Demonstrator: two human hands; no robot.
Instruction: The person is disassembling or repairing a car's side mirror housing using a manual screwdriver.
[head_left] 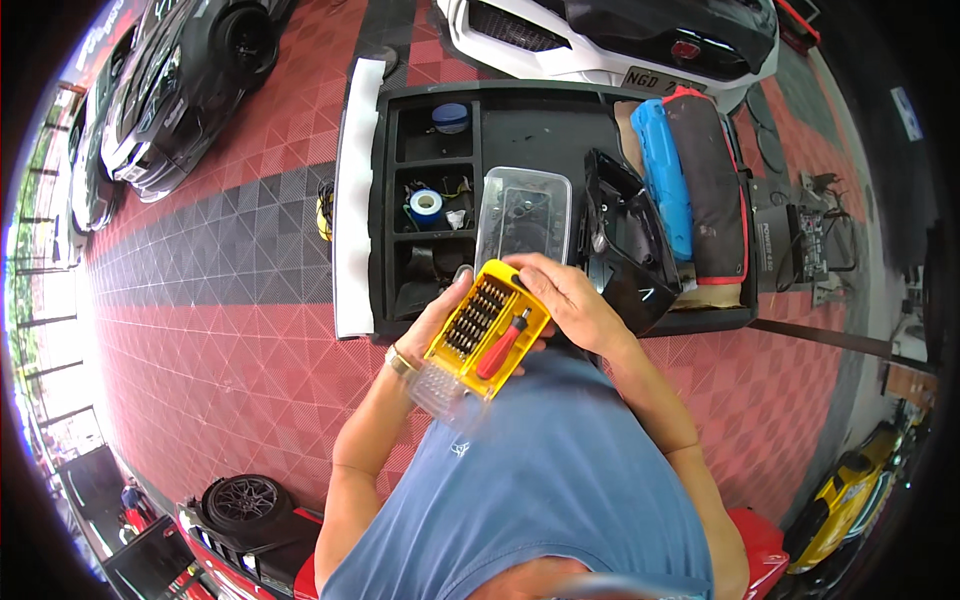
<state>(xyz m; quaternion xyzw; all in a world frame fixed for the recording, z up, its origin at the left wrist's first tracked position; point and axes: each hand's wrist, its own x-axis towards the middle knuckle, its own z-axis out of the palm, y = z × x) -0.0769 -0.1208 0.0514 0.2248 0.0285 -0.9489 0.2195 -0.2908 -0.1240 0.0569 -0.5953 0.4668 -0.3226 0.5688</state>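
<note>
Holding a yellow case (537, 317) of bits (475, 318), left hand (437, 322) curls round one side; right hand (578, 303), half-closed, grasps its top corner.

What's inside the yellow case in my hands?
In the case, rows of small bits fill the left side; a red-handled screwdriver lies on the right. Your right hand covers part of the top corner, and anything beneath the bits is hidden.

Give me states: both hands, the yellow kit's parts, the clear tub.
Yellow case: open, in both hands
Transparent lid: swung open, blurred
Red screwdriver: seated in the case
Bits: lined up in rows
Left hand: gripping case
Right hand: gripping case
Clear tub: lidded or not, unclear
</note>
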